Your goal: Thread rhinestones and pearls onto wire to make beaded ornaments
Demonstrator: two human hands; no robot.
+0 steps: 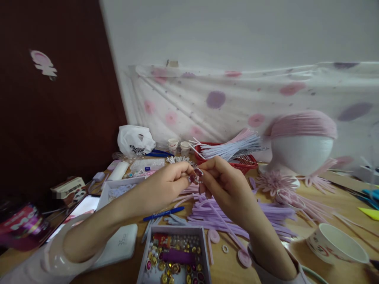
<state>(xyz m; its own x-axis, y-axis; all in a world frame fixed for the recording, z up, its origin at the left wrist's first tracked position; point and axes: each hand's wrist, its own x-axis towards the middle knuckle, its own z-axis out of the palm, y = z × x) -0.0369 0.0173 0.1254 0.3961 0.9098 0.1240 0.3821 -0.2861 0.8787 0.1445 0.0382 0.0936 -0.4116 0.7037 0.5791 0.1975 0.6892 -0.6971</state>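
In the head view my left hand and my right hand meet above the middle of the table. Both are closed, thumb and fingers pinching at the same spot. A tiny shiny piece shows between the fingertips, too small and covered to name. Beneath the hands lies a spread of purple chenille stems. Nearer to me stands a grey-white box of pearls, gold beads and dark red gems. Beside it are a small pearl ring and a coiled pink stem. Behind my fingers is a pearl-beaded cluster.
Behind stands a red basket with bundled pale stems. To the right are a white mannequin head, a pink flower and a paper bowl. On the left lie a phone, a power bank and a dark bottle.
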